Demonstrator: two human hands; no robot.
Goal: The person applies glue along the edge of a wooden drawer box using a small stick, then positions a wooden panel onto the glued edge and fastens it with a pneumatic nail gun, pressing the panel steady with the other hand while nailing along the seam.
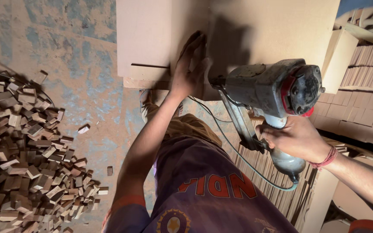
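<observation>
The left hand lies flat, fingers together and stretched out, pressed against a pale fibreboard panel where it meets a second, tan panel; the hand grasps nothing. The right hand has its grip closed around the handle of a grey pneumatic nail gun. The gun's long body runs roughly across the view, its nose pointing left at the seam just beside the left hand's fingertips, its red-ringed rear cap facing right. Its handle hangs down toward the bottom of the view, with a thin air hose looping from the handle's end. A red thread bracelet circles the right wrist.

On the worn, blue-patched concrete floor at the left lies a heap of small wooden offcut blocks. At the right, stacks of flat tan boards stand in rows. No packages or signs are legible as such.
</observation>
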